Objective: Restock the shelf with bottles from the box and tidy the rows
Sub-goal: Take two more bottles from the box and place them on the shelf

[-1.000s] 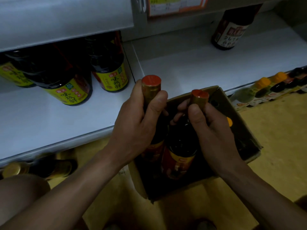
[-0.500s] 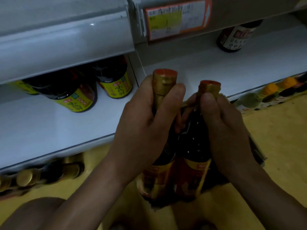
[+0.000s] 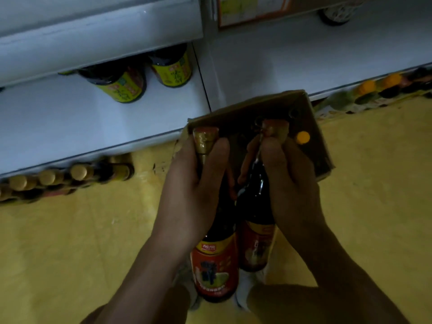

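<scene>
Standing up-left of left grip, well apart: two yellow-label bottles (image 3: 121,86) on white shelf (image 3: 70,122). Left hand (image 3: 194,190) curls fingers and thumb tight round neck of left bottle (image 3: 215,260), just below red cap. Right hand (image 3: 287,183) wraps neck of right bottle (image 3: 257,242) in same way. Both bottles close side by side, lifted in front of cardboard box (image 3: 320,141). Just right of right grip, inside box: orange cap (image 3: 303,137).
</scene>
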Demonstrator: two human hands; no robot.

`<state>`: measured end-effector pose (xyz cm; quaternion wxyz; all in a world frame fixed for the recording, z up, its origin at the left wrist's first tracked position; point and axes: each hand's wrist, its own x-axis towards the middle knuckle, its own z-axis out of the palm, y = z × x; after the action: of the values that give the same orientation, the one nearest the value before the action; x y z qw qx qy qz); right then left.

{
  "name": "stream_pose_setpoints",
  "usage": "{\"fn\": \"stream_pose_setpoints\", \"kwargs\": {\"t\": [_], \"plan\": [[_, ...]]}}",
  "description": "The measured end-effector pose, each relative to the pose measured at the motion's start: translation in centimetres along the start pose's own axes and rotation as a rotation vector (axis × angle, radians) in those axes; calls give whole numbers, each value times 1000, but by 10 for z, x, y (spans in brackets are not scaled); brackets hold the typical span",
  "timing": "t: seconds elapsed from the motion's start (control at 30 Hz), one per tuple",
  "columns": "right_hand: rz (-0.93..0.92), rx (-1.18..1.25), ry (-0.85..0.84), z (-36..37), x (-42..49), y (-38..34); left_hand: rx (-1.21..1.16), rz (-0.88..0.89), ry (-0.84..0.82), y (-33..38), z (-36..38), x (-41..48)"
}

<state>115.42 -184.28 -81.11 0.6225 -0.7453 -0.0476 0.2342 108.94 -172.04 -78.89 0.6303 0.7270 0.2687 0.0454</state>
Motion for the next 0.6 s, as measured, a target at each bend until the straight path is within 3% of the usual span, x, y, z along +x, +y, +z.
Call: {"fn": "stream_pose_setpoints", "kwargs": {"t": [0.27,0.6], "plan": [[11,-68,-211,-14,-72,-78,-45,-148,-52,75,-34,-66],[-10,-91,-320,-25,-135,-285,-166,-88,-100,270,-88,-131]]}}
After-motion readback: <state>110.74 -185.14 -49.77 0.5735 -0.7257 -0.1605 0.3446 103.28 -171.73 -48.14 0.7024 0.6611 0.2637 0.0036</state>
